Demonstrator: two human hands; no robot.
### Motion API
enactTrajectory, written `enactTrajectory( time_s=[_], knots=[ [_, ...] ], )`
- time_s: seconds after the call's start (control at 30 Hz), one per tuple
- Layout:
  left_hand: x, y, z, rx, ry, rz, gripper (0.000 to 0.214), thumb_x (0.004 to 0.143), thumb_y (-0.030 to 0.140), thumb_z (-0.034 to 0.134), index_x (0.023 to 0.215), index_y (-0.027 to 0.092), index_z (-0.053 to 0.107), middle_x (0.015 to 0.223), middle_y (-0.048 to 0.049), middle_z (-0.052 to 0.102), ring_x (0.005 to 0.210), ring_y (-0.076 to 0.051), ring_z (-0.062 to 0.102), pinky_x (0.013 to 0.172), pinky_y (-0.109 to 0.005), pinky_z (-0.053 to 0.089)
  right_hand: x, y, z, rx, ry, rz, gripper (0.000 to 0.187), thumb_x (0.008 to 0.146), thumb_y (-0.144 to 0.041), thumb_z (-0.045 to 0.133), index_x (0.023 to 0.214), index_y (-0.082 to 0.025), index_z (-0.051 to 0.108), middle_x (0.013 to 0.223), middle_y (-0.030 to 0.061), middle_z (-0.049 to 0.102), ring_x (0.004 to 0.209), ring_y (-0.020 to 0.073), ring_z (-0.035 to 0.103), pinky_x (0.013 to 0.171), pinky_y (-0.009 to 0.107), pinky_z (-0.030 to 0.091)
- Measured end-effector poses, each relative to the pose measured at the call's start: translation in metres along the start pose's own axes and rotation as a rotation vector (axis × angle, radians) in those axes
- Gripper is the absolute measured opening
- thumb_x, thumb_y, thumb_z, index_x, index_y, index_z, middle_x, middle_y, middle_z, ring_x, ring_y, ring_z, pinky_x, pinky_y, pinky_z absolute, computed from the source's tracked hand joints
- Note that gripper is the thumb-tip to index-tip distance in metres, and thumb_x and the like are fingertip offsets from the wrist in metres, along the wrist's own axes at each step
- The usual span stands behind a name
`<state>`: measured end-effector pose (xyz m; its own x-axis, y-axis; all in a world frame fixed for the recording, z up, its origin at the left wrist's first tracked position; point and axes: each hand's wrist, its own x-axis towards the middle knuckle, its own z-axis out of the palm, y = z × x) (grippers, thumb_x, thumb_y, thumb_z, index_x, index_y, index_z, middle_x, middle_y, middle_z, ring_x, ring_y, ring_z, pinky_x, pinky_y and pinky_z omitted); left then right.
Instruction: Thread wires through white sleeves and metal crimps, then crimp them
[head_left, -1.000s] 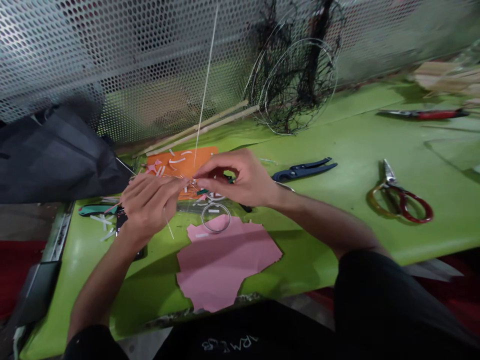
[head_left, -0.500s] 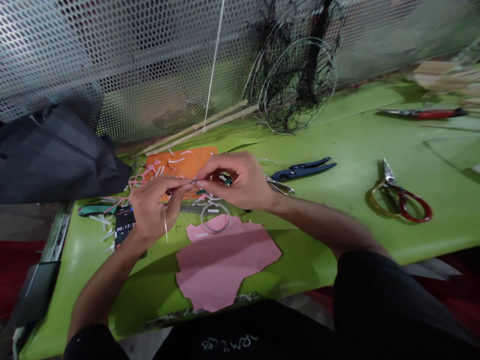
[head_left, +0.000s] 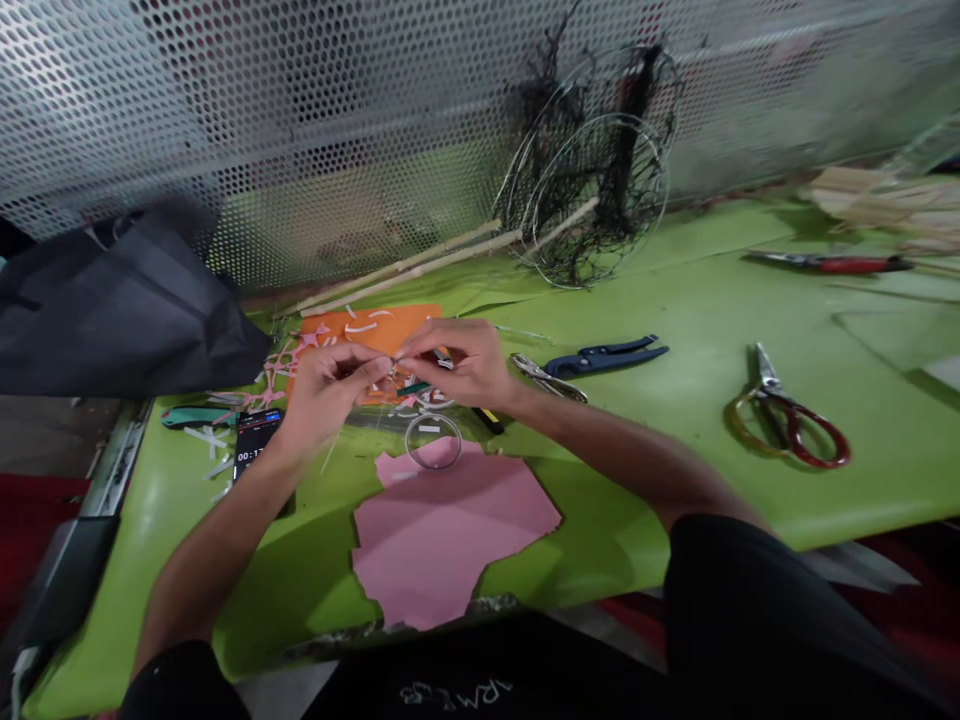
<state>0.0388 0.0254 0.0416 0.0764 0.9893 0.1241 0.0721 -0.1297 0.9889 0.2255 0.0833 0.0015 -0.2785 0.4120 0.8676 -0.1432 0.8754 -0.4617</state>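
My left hand (head_left: 328, 388) and my right hand (head_left: 461, 362) meet fingertip to fingertip above an orange sheet (head_left: 375, 335). Both pinch something thin and small between them, too fine to name. A thin pale sliver hangs below my left hand. Just under the hands lies a wire ring (head_left: 433, 440) on the top edge of a torn pink paper sheet (head_left: 442, 525). Pink and white paper scraps (head_left: 281, 360) are scattered left of the orange sheet.
On the green table (head_left: 712, 420) lie blue-handled pliers (head_left: 600, 355), red-handled scissors (head_left: 787, 425), a red-handled tool (head_left: 832, 263), a phone (head_left: 251, 450) and a teal cutter (head_left: 196, 416). Wire hoops with black netting (head_left: 592, 190) and bamboo sticks (head_left: 405, 270) lean by perforated metal. A dark bag (head_left: 112, 310) sits left.
The long thin strand that rose from my hands is no longer visible. Both hands have drawn closer together and slightly farther from me; the view has tilted a little.
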Motion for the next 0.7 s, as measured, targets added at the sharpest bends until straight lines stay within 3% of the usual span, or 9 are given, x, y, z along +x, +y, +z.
enactTrajectory(
  time_s=[0.13, 0.23, 0.37, 0.53, 0.7],
  knots=[
    [0.006, -0.004, -0.002, -0.12, -0.065, -0.193, 0.027, 0.059, 0.036, 0.093, 0.064, 0.016, 0.076, 0.054, -0.0005, 0.065, 0.04, -0.002, 0.039, 0.039, -0.016, 0.027, -0.004, 0.009, 0.0, -0.012, -0.026, -0.036, 0.003, 0.09, -0.017, 0.075, 0.089, -0.021, 0.074, 0.079, 0.0016, 0.078, 0.067, 0.0113, 0.07, 0.064, 0.024, 0.055],
    [0.009, -0.009, -0.005, -0.14, -0.099, -0.247, 0.029, 0.055, 0.037, 0.094, 0.064, 0.016, 0.076, 0.052, 0.0004, 0.064, 0.039, -0.002, 0.038, 0.039, -0.016, 0.026, -0.005, 0.011, -0.001, -0.047, -0.043, -0.051, 0.004, 0.091, -0.019, 0.075, 0.088, -0.022, 0.074, 0.081, 0.002, 0.079, 0.066, 0.0118, 0.071, 0.064, 0.025, 0.056],
    [0.009, -0.011, -0.008, 0.017, -0.066, -0.074, 0.022, 0.067, 0.036, 0.087, 0.07, 0.017, 0.078, 0.059, -0.0004, 0.07, 0.042, -0.004, 0.044, 0.042, -0.017, 0.034, -0.004, 0.012, -0.002, -0.075, -0.051, 0.026, 0.004, 0.09, -0.023, 0.076, 0.087, -0.021, 0.075, 0.079, 0.0023, 0.079, 0.067, 0.0123, 0.071, 0.066, 0.024, 0.056],
    [0.001, -0.005, -0.01, 0.389, 0.063, 0.28, 0.015, 0.085, 0.029, 0.072, 0.079, 0.018, 0.081, 0.07, -0.002, 0.077, 0.058, -0.011, 0.065, 0.057, -0.02, 0.048, -0.003, 0.01, -0.007, 0.098, -0.158, 0.31, 0.018, 0.092, -0.037, 0.075, 0.095, -0.019, 0.077, 0.087, 0.0052, 0.079, 0.071, 0.0125, 0.071, 0.065, 0.023, 0.057],
    [-0.005, 0.0, -0.008, 0.491, 0.106, 0.386, 0.012, 0.086, 0.026, 0.072, 0.083, 0.019, 0.081, 0.076, -0.002, 0.081, 0.064, -0.012, 0.07, 0.06, -0.021, 0.051, 0.001, -0.001, -0.011, 0.161, -0.151, 0.432, 0.022, 0.092, -0.041, 0.074, 0.098, -0.019, 0.079, 0.089, 0.0048, 0.078, 0.074, 0.0125, 0.071, 0.067, 0.024, 0.058]
  ],
)
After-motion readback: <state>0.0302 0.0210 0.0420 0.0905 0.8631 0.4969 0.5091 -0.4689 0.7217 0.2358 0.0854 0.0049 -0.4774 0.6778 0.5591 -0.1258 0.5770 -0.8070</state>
